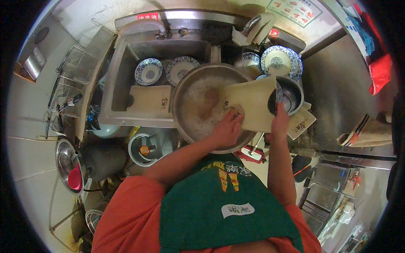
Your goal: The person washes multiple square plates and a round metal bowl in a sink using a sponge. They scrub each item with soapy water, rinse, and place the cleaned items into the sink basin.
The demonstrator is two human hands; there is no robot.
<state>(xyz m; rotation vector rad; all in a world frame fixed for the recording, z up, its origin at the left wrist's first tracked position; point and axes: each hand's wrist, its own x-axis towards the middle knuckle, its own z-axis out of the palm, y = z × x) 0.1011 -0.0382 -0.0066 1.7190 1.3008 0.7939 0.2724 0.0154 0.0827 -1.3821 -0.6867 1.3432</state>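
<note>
A cream rectangular plate (253,101) with a small dark flower print tilts over the right side of a large round metal basin (179,86) of foamy water. My right hand (279,121) grips its right end, next to a dark round opening. My left hand (230,127) presses against the plate near the flower print, fingers bent. Something brownish shows by its fingertips, but I cannot make out what it is. Under the plate's right end are a metal bowl (296,95) and a similar cream plate (304,122).
In the left sink (110,99) lie blue-patterned round plates (148,71) and another cream plate (147,99). More patterned plates (278,61) are stacked at the back right. A faucet (158,27) stands behind the left sink; a cloth (259,31) hangs at the back. Wire racks (74,84) stand left.
</note>
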